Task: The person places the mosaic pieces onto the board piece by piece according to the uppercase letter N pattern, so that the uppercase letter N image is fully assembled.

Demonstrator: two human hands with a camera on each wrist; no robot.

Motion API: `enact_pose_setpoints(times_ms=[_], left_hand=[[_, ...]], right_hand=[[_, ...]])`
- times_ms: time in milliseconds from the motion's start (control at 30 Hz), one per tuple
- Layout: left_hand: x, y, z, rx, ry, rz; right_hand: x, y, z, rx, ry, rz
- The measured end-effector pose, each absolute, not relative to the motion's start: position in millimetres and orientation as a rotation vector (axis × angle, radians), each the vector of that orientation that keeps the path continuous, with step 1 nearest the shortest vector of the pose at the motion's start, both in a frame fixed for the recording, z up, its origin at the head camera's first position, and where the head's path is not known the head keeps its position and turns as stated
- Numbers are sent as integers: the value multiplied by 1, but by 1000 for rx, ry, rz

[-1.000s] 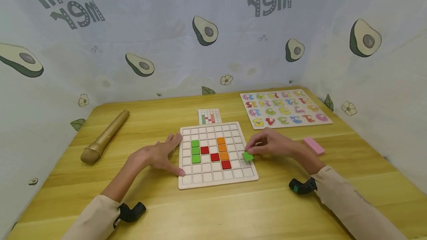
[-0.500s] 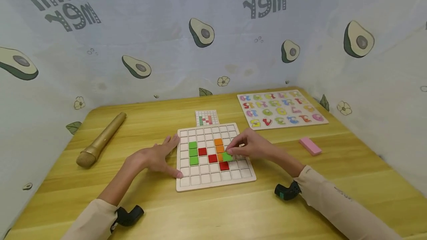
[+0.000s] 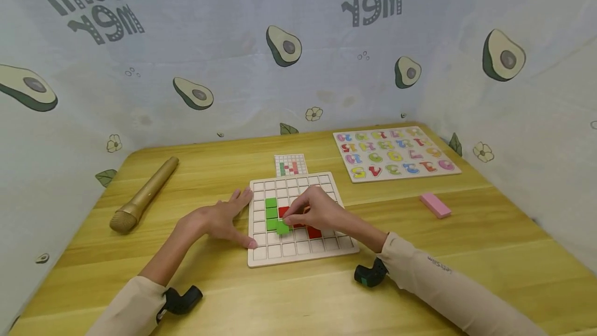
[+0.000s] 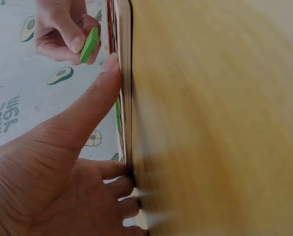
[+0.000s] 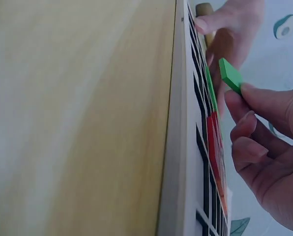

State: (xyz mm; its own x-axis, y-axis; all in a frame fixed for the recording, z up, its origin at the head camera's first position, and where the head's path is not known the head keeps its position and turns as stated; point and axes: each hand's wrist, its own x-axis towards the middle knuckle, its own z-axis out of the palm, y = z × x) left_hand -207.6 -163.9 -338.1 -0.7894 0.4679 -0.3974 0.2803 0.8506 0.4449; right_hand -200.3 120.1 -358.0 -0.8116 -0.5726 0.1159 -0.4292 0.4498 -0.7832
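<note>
My right hand (image 3: 321, 210) pinches a green square tile (image 3: 282, 228) between thumb and fingertips, over the lower left part of a white gridded board (image 3: 303, 261). In the right wrist view the held tile (image 5: 230, 75) is raised off the board, tilted. A column of green tiles (image 3: 271, 203) sits in the grid's left part, beside a red tile (image 3: 283, 211). Another red tile (image 3: 315, 233) shows below the right hand, which mostly hides the orange tiles. My left hand (image 3: 223, 220) rests at the board's left edge, thumb and fingers spread; its thumb (image 4: 104, 81) touches the rim.
Behind the board lies a small card (image 3: 290, 164) with a coloured grid pattern. A number puzzle board (image 3: 396, 153) is at the back right, and a pink block (image 3: 436, 205) lies on the right. A gold microphone (image 3: 144, 193) lies at the left of the wooden table (image 3: 242, 299).
My right hand has carried the green tile leftward from the board's right edge, past the orange column, to near the green column. The left hand stays in place.
</note>
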Motion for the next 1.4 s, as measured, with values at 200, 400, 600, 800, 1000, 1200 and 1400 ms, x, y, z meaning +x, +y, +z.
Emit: enact_pose_setpoints(times_ms=[200, 400, 600, 800, 1000, 1200, 1400], left_hand=[[-208, -163, -338, 546, 2521, 501], [-207, -163, -337, 553, 2517, 505], [-207, -163, -337, 560, 2515, 500], [-208, -161, -337, 552, 2520, 499], [-207, -163, -336, 558, 2511, 513], [-207, -164, -336, 560, 2511, 515], [-207, -167, -339, 571, 2518, 519]], right_hand=[[-198, 113, -359, -905, 2519, -1265], [-197, 107, -361, -923, 2532, -1234], [-194, 103, -361, -938, 2518, -1217], [-194, 101, -361, -1012, 2525, -1201], [-193, 97, -362, -1061, 2551, -1185], [-192, 94, -364, -1068, 2553, -1193], [-191, 92, -366, -1067, 2554, -1200]])
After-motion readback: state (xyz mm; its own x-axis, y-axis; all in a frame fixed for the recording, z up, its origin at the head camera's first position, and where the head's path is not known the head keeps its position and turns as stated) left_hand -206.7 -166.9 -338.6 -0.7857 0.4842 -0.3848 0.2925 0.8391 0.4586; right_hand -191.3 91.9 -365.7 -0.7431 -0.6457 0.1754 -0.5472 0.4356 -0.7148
